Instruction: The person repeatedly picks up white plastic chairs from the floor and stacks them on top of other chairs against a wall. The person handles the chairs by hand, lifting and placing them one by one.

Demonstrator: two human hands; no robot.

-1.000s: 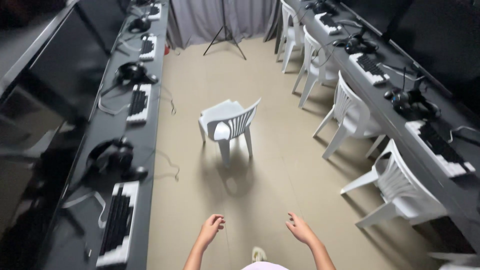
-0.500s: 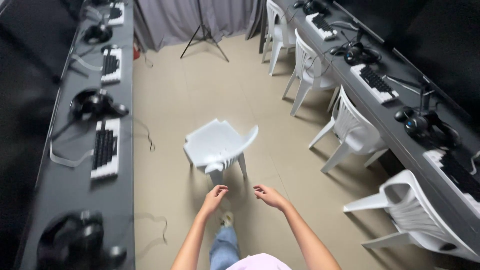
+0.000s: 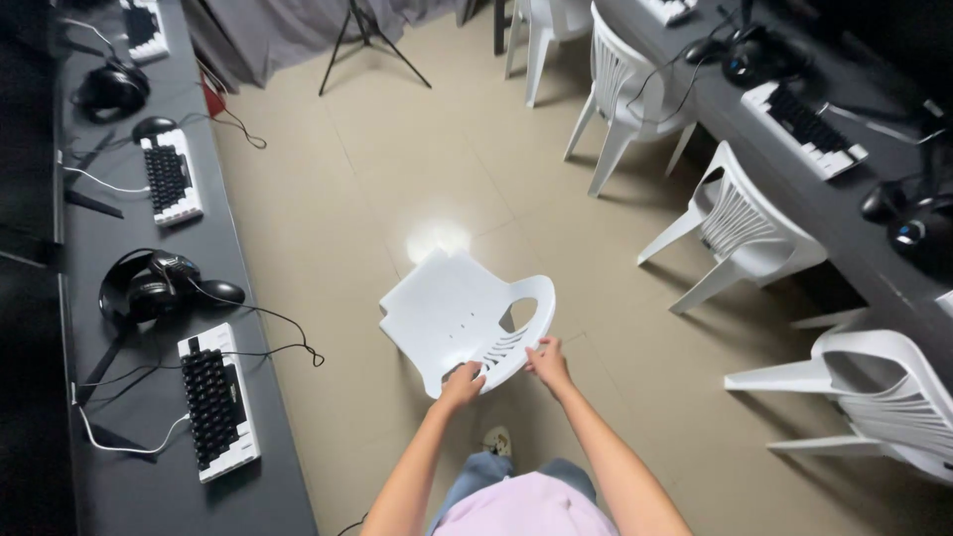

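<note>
Both hands gripping the backrest of the white plastic chair (image 3: pixel 467 323) mid-aisle, grab done, move not started.

Left to right: long dark tabletop (image 3: pixel 149 467) with white keyboard (image 3: pixel 218 415) lines the left edge, left hand (image 3: pixel 463 382) and right hand (image 3: pixel 548 362) are closed on the slatted back's top rail, matching white chairs (image 3: pixel 740 223) crowd the right. I'd say shifting it needs a straight pull along the tan tile floor (image 3: pixel 328 199); open room's ahead, sides tight.

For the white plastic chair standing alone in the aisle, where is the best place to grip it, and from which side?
Probably the curved top rail of the white plastic chair backrest, from behind. The back faces the person, its rail is the nearest edge, and the left hand and right hand already rest on it, set apart.
</note>
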